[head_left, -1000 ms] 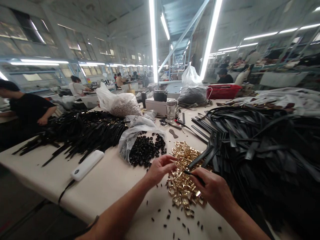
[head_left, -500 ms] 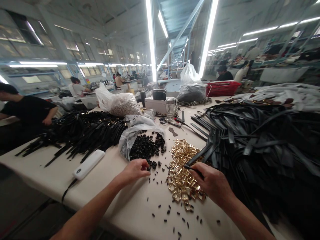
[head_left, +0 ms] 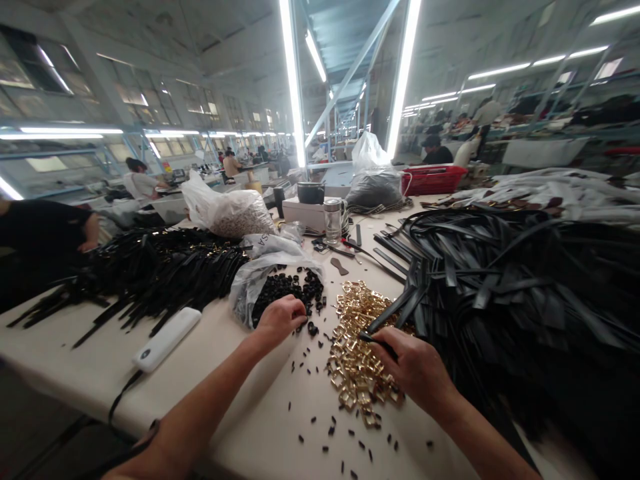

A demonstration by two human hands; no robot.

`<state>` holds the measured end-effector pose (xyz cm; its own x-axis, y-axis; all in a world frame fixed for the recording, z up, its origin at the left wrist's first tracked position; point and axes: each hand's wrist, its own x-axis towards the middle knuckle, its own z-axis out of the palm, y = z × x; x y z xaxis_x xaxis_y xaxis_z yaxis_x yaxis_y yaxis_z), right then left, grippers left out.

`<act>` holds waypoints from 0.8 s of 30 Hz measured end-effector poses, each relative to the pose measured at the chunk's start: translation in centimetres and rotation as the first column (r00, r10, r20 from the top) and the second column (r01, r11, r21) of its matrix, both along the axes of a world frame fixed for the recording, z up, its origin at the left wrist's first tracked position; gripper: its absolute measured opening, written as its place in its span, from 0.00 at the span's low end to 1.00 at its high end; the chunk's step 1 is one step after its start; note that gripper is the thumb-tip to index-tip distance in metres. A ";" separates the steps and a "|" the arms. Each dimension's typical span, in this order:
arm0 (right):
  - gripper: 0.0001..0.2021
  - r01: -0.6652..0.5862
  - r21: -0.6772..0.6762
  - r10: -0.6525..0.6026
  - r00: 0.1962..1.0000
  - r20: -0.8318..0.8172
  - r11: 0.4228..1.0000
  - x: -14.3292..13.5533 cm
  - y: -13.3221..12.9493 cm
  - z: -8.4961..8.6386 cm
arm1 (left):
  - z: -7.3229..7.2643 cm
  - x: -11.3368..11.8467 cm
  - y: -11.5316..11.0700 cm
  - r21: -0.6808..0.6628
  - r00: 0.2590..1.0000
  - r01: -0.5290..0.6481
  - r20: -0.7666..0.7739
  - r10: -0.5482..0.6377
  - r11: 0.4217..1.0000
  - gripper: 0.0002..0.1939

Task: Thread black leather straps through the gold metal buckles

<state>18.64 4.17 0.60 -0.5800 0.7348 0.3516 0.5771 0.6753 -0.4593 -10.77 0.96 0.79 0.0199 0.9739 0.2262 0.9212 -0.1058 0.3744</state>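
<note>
My left hand [head_left: 280, 320] reaches to the near edge of a pile of small black loops [head_left: 280, 287] that spills from a clear plastic bag [head_left: 240, 287]. Its thumb and fingers are pinched together; something dark shows at the tips, but I cannot make out what. In my right hand [head_left: 413, 367] is the end of a black strap [head_left: 369, 335], gripped between thumb and fingers above a heap of gold buckles [head_left: 353, 360]. A large pile of black straps [head_left: 465, 267] lies beside that hand.
Small black pieces [head_left: 331, 431] are scattered near the front. A white device [head_left: 167, 340] with a cable lies left, before finished-looking black straps [head_left: 180, 273]. Behind stand a glass mug [head_left: 332, 223], a black cup [head_left: 311, 193] and a red basket [head_left: 433, 180]. Another person [head_left: 45, 233] is at far left.
My left hand has moved slightly up and over the near edge of the black loops. My right hand keeps its grip on the strap. The whole view has shifted a little.
</note>
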 end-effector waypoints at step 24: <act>0.07 0.056 0.054 -0.047 0.986 -0.159 0.997 -0.2 -0.6 0.2 | -2.0 10.8 0.0 -0.285 -0.249 0.205 0.910 0.332 0.936 0.14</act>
